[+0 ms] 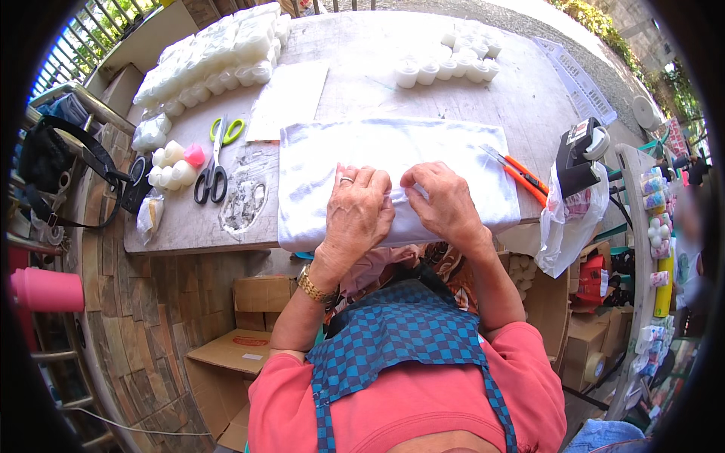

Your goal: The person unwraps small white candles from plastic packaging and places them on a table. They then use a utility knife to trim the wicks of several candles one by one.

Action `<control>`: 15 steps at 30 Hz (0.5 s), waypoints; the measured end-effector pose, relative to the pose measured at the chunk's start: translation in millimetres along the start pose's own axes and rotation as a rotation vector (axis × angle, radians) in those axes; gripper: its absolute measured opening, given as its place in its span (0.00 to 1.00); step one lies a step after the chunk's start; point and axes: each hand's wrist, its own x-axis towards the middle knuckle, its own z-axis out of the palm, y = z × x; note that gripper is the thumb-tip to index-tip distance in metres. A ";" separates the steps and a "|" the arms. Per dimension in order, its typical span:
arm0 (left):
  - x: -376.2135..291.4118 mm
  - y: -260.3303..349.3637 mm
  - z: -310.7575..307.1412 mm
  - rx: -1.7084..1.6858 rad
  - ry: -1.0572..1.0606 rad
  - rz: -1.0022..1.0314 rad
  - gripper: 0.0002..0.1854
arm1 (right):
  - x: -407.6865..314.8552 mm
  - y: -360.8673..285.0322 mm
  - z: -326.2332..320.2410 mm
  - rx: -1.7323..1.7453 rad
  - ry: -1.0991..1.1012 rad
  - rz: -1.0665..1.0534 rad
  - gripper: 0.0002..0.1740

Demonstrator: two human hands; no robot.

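Observation:
A folded white towel (362, 141) lies at the table's front edge. Both my hands are over it, fingers bent downward. My left hand (359, 204), with a ring and a gold-coloured wristwatch, lies to the left of the towel's middle. Just to its right is my right hand (444, 195), its thumb and forefinger curled close together, a small gap from the left. Something whitish shows between the hands, but it blends with the towel, and whether the fingertips grip anything is hidden. An orange snap-off utility knife (524, 178) rests by the towel's right side.
Plastic-wrapped white candles (209, 62) are stacked at back left, loose ones (447, 65) at back right. Green-handled scissors (226, 130), black-handled scissors (210, 181) and a pink candle (194, 154) lie left of the towel. A black tape dispenser (572, 158) stands at the right edge, above a plastic bag (566, 226).

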 end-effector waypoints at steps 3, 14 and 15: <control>1.2 5.2 -6.1 -0.047 0.005 -0.017 0.08 | -1.4 -0.2 2.2 -0.048 0.002 -0.058 0.05; 5.0 2.3 -2.1 -0.062 0.030 -0.181 0.07 | 18.6 7.4 -7.8 -0.134 -0.201 -0.208 0.23; 4.8 2.3 -1.5 -0.035 0.044 -0.159 0.07 | 20.5 6.7 -10.8 -0.154 -0.257 -0.212 0.26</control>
